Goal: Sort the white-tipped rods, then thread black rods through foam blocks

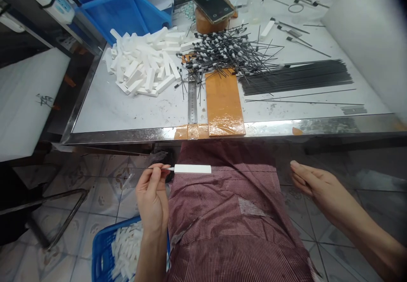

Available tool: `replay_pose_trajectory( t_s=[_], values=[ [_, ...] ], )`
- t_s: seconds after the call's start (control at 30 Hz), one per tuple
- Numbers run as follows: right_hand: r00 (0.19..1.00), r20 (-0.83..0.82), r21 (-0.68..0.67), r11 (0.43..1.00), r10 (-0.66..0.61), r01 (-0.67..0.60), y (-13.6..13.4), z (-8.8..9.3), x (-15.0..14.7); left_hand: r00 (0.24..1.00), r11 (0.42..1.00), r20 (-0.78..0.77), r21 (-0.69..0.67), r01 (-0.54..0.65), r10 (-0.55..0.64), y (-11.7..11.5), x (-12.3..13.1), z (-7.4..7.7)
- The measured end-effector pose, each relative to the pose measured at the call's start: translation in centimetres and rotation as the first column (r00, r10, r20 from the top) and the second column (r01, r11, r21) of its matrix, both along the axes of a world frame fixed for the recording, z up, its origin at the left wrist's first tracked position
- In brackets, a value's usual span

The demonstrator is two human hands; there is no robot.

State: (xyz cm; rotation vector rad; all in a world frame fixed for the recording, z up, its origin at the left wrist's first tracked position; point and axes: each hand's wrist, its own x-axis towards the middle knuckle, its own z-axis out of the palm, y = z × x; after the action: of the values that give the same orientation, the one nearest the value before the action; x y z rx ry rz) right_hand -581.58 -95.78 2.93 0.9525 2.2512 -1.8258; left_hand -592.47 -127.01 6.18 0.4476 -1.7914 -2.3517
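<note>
Two hands are in view below the table edge (pixel 127 135). My left hand (pixel 152 197) has thumb and forefinger pinched shut on a thin rod (pixel 160 168). The rod's far end enters a white block (pixel 192 168), which is held level above the red checked cloth (pixel 229 214) on the lap. My right hand (pixel 313 184) is flat, fingers extended together, and grips nothing.

Legible writing: none. A black mark (pixel 44 99) on the white sheet at far left is unreadable. I cannot resolve the graduations on the steel ruler (pixel 192 97).

The ruler and an orange board (pixel 224 101) run to the near table edge. Bare tabletop lies left of the ruler, in front of the pile of white blocks (pixel 143 65). A blue basket (pixel 101 248) sits on the floor just beside the left forearm.
</note>
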Motion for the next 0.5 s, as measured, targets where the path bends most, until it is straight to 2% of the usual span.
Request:
replay_pose_trajectory(
  t_s=[0.07,0.2,0.5],
  values=[
    [1.0,0.005,-0.069,0.998,0.016,-0.016,0.01,0.39,0.01,0.999,1.0,0.042,-0.013,-0.001,0.002,-0.04,0.04,-0.05],
    [1.0,-0.013,-0.081,0.997,0.003,-0.004,0.22,0.85,0.09,0.998,1.0,0.064,-0.021,-0.012,0.013,-0.2,0.23,-0.09],
    [0.999,-0.029,-0.111,0.994,-0.014,0.011,0.81,0.16,0.48,0.999,1.0,0.039,-0.01,0.016,-0.015,-0.12,0.5,-0.12]
  ],
)
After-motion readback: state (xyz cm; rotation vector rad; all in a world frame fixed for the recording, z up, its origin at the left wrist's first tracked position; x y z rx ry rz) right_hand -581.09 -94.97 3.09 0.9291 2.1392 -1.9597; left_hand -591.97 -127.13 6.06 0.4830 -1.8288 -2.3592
